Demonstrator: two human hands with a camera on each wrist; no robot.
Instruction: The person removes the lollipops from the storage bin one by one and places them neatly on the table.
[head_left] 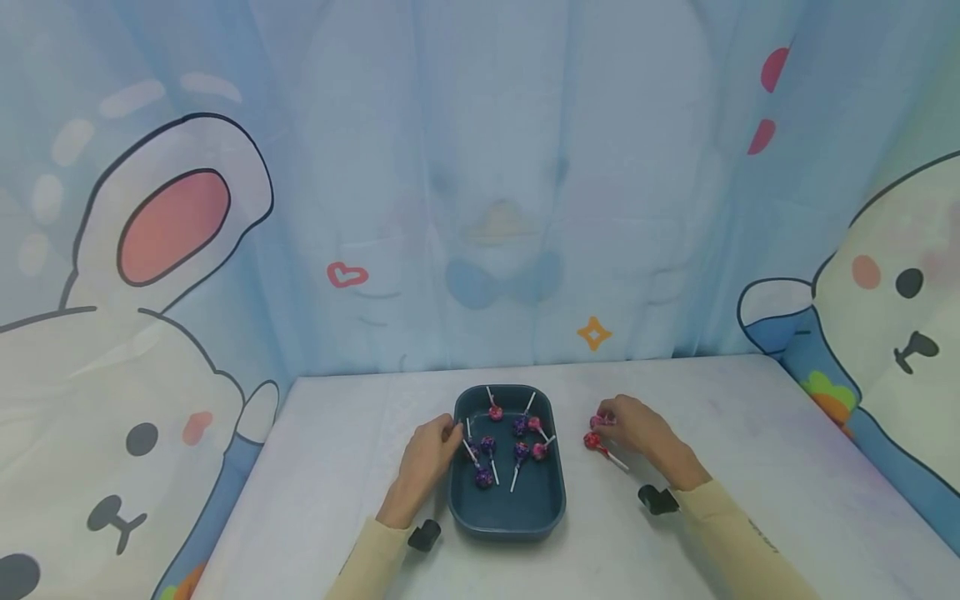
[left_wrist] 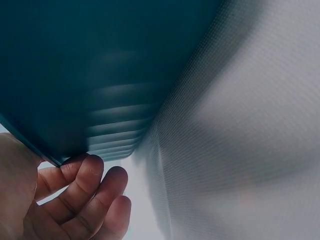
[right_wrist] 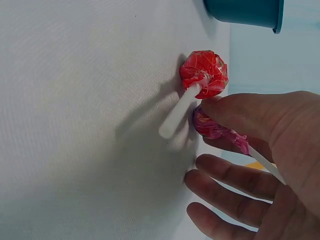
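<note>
A dark teal tray (head_left: 510,512) stands on the white table with several wrapped lollipops inside, purple ones such as this lollipop (head_left: 484,477) and pink-red ones. At its left rim my left hand (head_left: 429,457) grips the edge, thumb on the inner side and curled fingers under the rim, as the left wrist view shows. To the right of the tray, my right hand (head_left: 636,427) pinches a pink-purple lollipop (right_wrist: 215,127) by its candy head, between thumb and index finger. Beside it a red lollipop (right_wrist: 205,75) lies on the table, its white stick pointing toward the near right.
The white table (head_left: 337,467) runs back to a pale blue curtain (head_left: 495,125) printed with cartoon animals. Each wrist carries a small black camera, such as the right camera (head_left: 657,499).
</note>
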